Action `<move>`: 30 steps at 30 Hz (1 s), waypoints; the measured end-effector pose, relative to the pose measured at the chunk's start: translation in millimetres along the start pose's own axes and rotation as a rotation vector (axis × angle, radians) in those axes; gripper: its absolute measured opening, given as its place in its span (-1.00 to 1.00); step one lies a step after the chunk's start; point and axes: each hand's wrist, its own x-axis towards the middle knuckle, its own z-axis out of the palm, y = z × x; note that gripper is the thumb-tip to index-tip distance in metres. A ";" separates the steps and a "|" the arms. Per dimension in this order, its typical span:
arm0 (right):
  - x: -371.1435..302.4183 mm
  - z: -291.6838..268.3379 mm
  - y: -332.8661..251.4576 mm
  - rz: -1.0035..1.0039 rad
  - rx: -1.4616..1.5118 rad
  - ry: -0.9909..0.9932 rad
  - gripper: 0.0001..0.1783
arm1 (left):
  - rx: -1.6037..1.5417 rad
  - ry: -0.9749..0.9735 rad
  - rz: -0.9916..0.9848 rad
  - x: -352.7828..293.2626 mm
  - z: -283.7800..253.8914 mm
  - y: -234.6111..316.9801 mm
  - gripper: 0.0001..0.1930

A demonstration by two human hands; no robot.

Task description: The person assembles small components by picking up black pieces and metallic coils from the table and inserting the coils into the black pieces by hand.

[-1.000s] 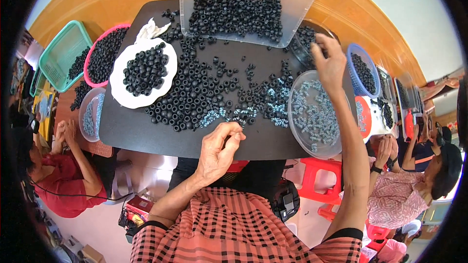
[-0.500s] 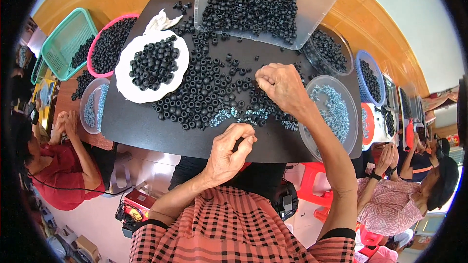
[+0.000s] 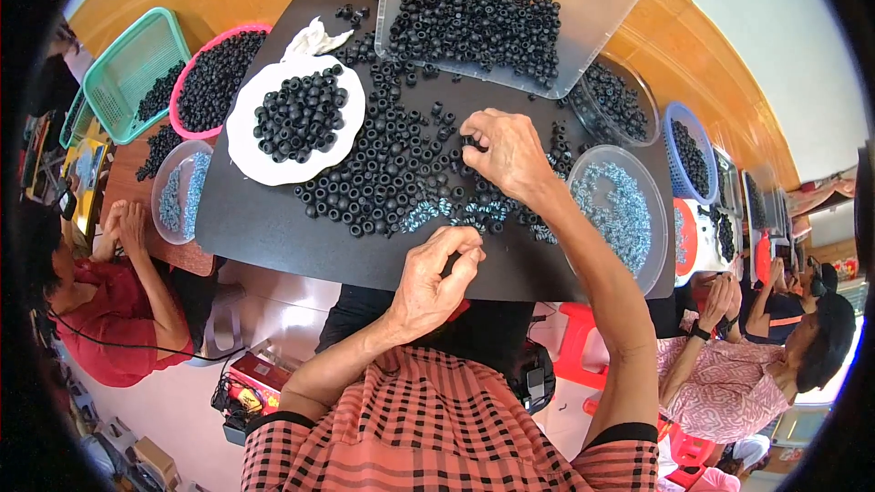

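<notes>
Loose black beads lie spread on the dark table, beyond the left hand and to the left of the right hand. Judged by look, each is light, stiff and smooth, apt to roll or slip; the best hold is a fingertip pinch across the outer sides, clear of the hole. Breakage seems unlikely.

The right hand is over the bead spread, fingers bent and tips drawn together; a dark bead seems to be at the tips, but whether it is gripped cannot be told. The left hand is curled near the table's close edge, thumb towards the forefinger; its contents, if any, are hidden.

Blue striped pieces lie just beyond the left hand. A clear round tub of similar pieces stands to the right of the right hand, a white plate of beads well to its left, and a clear bin of beads beyond it
</notes>
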 end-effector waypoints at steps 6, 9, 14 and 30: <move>-38.8 -18.7 -37.0 0.034 0.307 0.154 -0.76 | -0.209 0.033 -0.117 -1.2 -2.0 -3.2 -0.83; -67.2 -23.2 -58.4 0.128 0.463 0.200 -0.74 | -0.370 0.092 -0.117 2.9 -3.9 -3.1 -0.82; -100.8 -13.7 -71.7 0.134 0.700 0.292 -0.74 | -0.795 0.028 -0.153 7.7 -5.0 -15.2 -0.75; -141.6 10.3 -59.1 0.116 0.937 0.426 -0.76 | -0.814 -0.104 -0.386 9.9 0.3 -14.9 -0.79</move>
